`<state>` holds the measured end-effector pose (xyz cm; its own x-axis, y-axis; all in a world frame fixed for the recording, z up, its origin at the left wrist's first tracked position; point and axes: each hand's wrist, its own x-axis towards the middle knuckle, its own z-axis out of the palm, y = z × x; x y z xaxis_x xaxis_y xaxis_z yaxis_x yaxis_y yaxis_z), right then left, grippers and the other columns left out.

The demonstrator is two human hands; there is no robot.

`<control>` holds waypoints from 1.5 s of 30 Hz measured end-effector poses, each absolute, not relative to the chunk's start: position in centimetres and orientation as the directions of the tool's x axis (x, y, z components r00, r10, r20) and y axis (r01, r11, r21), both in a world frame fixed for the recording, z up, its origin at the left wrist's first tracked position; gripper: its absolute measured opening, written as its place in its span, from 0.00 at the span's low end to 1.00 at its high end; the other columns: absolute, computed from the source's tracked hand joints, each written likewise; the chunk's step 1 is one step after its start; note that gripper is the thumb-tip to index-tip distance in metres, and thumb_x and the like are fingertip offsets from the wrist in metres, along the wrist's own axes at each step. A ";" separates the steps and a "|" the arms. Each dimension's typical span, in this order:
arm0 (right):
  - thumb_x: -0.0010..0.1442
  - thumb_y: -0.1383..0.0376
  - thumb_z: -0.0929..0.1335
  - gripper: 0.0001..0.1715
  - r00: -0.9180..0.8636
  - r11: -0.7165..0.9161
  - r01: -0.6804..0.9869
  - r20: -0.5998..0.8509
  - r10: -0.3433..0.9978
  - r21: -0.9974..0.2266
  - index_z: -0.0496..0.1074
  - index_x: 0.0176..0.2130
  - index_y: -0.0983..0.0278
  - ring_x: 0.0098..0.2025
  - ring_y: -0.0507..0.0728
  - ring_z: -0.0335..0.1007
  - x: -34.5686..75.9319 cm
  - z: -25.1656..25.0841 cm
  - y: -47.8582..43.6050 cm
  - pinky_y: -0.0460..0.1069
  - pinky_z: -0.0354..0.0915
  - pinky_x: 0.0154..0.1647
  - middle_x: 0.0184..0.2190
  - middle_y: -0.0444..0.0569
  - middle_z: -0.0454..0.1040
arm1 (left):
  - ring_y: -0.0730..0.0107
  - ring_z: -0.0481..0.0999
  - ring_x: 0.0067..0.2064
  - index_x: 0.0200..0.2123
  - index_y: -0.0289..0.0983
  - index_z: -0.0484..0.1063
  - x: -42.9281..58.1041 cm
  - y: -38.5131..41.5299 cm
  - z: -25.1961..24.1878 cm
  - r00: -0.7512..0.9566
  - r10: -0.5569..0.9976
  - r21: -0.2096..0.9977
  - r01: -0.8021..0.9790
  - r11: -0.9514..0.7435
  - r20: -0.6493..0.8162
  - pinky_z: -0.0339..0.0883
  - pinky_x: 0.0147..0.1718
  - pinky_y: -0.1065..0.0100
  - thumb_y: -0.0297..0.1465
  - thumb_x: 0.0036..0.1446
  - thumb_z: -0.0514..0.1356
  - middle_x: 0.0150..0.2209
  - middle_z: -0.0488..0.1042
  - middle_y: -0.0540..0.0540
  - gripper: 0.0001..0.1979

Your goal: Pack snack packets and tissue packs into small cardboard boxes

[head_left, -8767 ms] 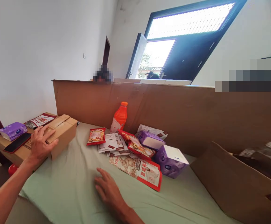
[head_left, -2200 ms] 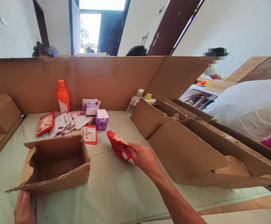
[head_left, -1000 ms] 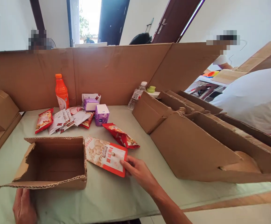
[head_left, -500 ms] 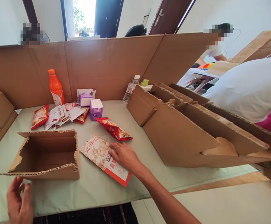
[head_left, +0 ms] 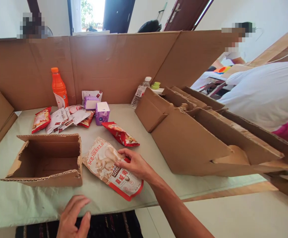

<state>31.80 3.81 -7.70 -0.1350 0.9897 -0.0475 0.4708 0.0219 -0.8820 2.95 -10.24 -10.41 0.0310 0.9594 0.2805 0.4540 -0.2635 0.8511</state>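
Note:
My right hand (head_left: 136,165) grips the upper right edge of a white and red snack bag (head_left: 104,163) printed with a squirrel, thumb on its front. The bag leans tilted on the table, its lower part bulging. My left hand (head_left: 74,216) hovers at the table's front edge with fingers apart, holding nothing. An open cardboard box (head_left: 52,181) stands to the left of the bag. Just beyond the bag lies a small red snack packet (head_left: 121,134).
At the back stand an orange drink bottle (head_left: 59,87), purple tissue packs (head_left: 102,114), white sachets (head_left: 59,119), a red packet (head_left: 41,120) and a clear bottle (head_left: 140,94). A divided cardboard box (head_left: 188,145) fills the right. A cardboard wall (head_left: 119,66) closes the back; people are beyond.
My right hand has closed on the bag's edge and tilted it up from lying flat. My left hand has moved right, away from the box's front left corner.

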 end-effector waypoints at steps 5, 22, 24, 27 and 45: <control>0.51 0.53 0.75 0.24 -0.040 0.071 0.338 0.061 0.997 -0.939 0.76 0.45 0.63 0.38 0.59 0.77 32.8 -6.0 -0.2 0.50 0.72 0.39 0.38 0.49 0.82 | 0.52 0.78 0.56 0.62 0.39 0.69 6.0 -6.6 -9.8 0.107 0.994 0.985 0.170 -0.020 0.002 0.73 0.53 0.54 0.41 0.59 0.64 0.58 0.76 0.35 0.29; 0.63 0.57 0.72 0.11 0.143 0.417 0.306 0.475 0.869 -0.856 0.80 0.41 0.62 0.38 0.58 0.80 31.9 -3.3 -2.6 0.49 0.76 0.40 0.36 0.49 0.83 | 0.68 0.81 0.33 0.40 0.38 0.75 12.2 0.0 -1.6 0.074 0.996 0.956 -0.293 -0.030 0.054 0.75 0.35 0.70 0.46 0.56 0.69 0.34 0.82 0.48 0.19; 0.64 0.58 0.72 0.10 0.161 0.446 0.326 0.514 0.843 -0.833 0.78 0.41 0.62 0.37 0.57 0.80 31.4 -3.8 -2.8 0.48 0.76 0.39 0.35 0.49 0.82 | 0.67 0.82 0.33 0.45 0.38 0.73 12.0 -0.1 -1.5 0.004 0.998 0.969 -0.241 -0.052 0.055 0.76 0.34 0.69 0.46 0.54 0.70 0.33 0.83 0.48 0.22; 0.65 0.60 0.72 0.24 0.245 0.464 0.359 0.561 0.791 -0.810 0.71 0.58 0.62 0.38 0.57 0.80 30.8 -4.7 -3.5 0.49 0.77 0.40 0.38 0.50 0.82 | 0.66 0.82 0.33 0.57 0.39 0.68 11.7 -0.5 -1.8 -0.062 0.996 0.983 -0.167 -0.077 0.067 0.77 0.35 0.68 0.46 0.56 0.69 0.32 0.82 0.49 0.30; 0.65 0.65 0.71 0.18 -0.026 0.481 0.635 0.605 0.796 -0.604 0.78 0.54 0.56 0.39 0.58 0.79 32.4 -3.8 -5.2 0.51 0.76 0.40 0.38 0.50 0.81 | 0.63 0.77 0.48 0.55 0.39 0.73 9.5 -2.6 -3.3 0.195 0.699 0.572 0.448 -0.687 0.688 0.74 0.50 0.63 0.23 0.59 0.62 0.45 0.79 0.44 0.20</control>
<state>32.41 -5.16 -3.81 -0.0258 0.7955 0.6054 0.6354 0.4806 -0.6044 9.53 -2.56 -3.26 0.1952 0.6994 0.6876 0.4485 -0.6871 0.5716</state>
